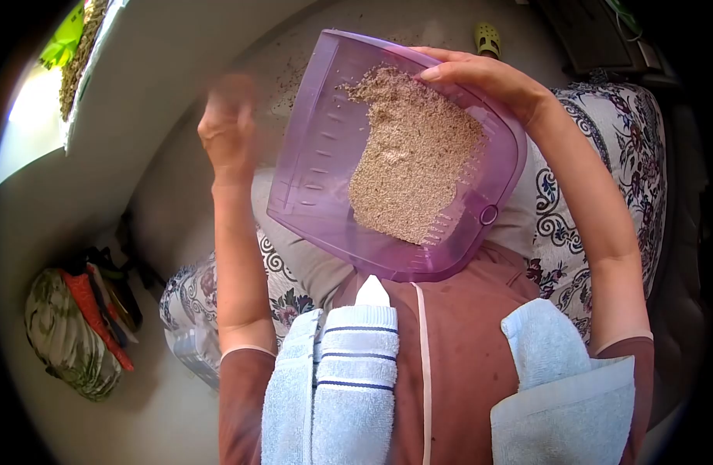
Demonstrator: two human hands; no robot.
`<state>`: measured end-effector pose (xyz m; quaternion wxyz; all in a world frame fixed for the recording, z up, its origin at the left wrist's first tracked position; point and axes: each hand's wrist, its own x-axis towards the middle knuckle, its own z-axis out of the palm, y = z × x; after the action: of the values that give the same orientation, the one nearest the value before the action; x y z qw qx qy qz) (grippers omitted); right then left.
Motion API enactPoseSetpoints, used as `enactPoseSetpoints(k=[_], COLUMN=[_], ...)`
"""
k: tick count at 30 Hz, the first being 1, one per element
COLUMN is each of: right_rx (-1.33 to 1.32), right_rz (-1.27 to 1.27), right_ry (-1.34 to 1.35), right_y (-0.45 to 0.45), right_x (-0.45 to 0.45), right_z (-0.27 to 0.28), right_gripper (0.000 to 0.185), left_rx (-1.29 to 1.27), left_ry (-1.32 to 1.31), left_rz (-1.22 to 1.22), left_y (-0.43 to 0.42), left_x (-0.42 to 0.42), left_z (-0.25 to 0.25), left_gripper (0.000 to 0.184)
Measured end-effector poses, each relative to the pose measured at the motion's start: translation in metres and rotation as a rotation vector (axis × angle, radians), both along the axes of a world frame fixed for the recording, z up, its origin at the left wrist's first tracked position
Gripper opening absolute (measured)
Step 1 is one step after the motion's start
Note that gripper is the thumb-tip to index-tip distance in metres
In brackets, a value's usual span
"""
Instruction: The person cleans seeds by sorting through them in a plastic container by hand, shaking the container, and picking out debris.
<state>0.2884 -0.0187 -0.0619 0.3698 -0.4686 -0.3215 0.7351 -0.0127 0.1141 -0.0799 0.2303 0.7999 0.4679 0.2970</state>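
A translucent purple winnowing tray (306, 163) lies tilted across my lap, its straight edge to the left and its rounded wall to the right. Small beige grain (418, 159) is spread over its middle and right part, with darker bits among it near the top. My right hand (484, 81) grips the tray's upper right rim, the thumb inside over the wall. To the left of the tray, apart from it, my left hand (228, 128) is in the air. Motion smears its fingers, so I cannot see whether it holds anything.
A floral-patterned cover (604, 147) spreads beneath and beside me. Dark specks lie on the floor beyond the tray. A yellow-green clog (487, 37) is at the top. Several bags (69, 333) sit at lower left. A light blue towel (356, 380) hangs over my front.
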Motion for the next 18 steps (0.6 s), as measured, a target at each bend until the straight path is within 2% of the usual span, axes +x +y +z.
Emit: enactPoseSetpoints(k=[1,4,5,7,18], right_rx=[-0.003,0.019,0.030,0.032,0.003], right_rz=[-0.003,0.014,0.023,0.027,0.030], right_ry=[0.006,-0.030,-0.051,-0.053,0.018], right_y=[0.000,0.002,0.002,0.002,0.002], right_x=[0.000,0.000,-0.001,-0.001,0.001], right_z=[-0.001,0.001,0.001,0.000,-0.009], right_gripper=[0.062,0.062,0.063,0.063,0.064], left_rx=[0.258,0.491,0.289,0.068,0.149], left_ry=[0.104,0.274,0.161,0.119,0.277], left_rz=[0.014,-0.142,-0.197,-0.284,-0.463], left_y=[0.004,-0.010,-0.018,-0.035,-0.032], left_x=[-0.002,0.011,0.017,0.034,0.062], left_z=[0.000,0.013,0.009,0.015,0.005], left_gripper=[0.022,0.027,0.020,0.012,0.009])
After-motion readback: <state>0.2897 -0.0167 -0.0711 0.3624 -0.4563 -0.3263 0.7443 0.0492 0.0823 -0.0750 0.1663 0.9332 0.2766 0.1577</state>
